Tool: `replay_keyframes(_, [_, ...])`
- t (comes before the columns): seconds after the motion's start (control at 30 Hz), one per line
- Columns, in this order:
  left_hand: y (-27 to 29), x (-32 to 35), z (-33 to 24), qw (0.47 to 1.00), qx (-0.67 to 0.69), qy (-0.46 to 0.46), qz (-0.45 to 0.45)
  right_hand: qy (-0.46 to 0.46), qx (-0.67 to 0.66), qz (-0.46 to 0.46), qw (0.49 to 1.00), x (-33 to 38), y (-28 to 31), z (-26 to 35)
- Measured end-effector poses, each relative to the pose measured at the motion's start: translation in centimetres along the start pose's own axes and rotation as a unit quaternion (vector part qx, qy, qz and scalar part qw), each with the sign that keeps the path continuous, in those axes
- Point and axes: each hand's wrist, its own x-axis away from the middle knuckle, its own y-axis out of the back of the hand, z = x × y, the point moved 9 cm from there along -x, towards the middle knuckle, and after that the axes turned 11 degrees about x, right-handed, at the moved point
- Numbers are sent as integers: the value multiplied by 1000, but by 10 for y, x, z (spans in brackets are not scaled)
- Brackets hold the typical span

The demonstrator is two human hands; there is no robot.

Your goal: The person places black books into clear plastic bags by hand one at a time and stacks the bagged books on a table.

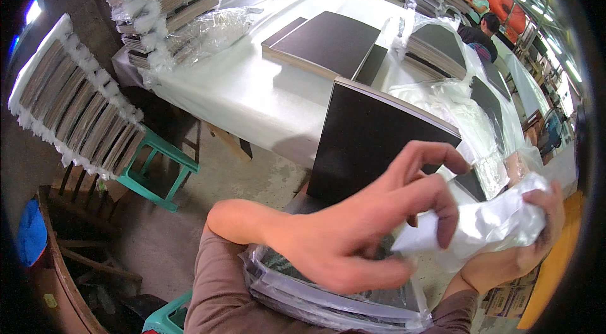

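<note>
My left hand (pixel 360 227) reaches across in front of me, its fingers pinching the edge of a crumpled white plastic wrap (pixel 486 223). My right hand (pixel 517 252) grips the same wrap from below and the right. Just behind the hands a dark flat board (pixel 372 138) stands tilted, with its lower part hidden by my left hand. Under my forearms lies a stack of boards wrapped in clear plastic (pixel 328 299).
A table covered in white sheet (pixel 252 88) carries more dark boards (pixel 328 44) and loose clear plastic (pixel 442 97). Stacks of wrapped boards (pixel 164 0) stand at the back left, another stack (pixel 76 107) on a green stool (pixel 161 173). Two people (pixel 478 31) work at the far right.
</note>
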Motion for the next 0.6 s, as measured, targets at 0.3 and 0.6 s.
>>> replay_keyframes(0.3, [-58, -48, -18, 863, -453, 70, 213, 178, -73, 272, 943, -1, -43, 63])
replay_keyframes(0.6, [-67, -47, -24, 756, -609, 116, 212, 235, -85, 360, 899, 19, -69, 70])
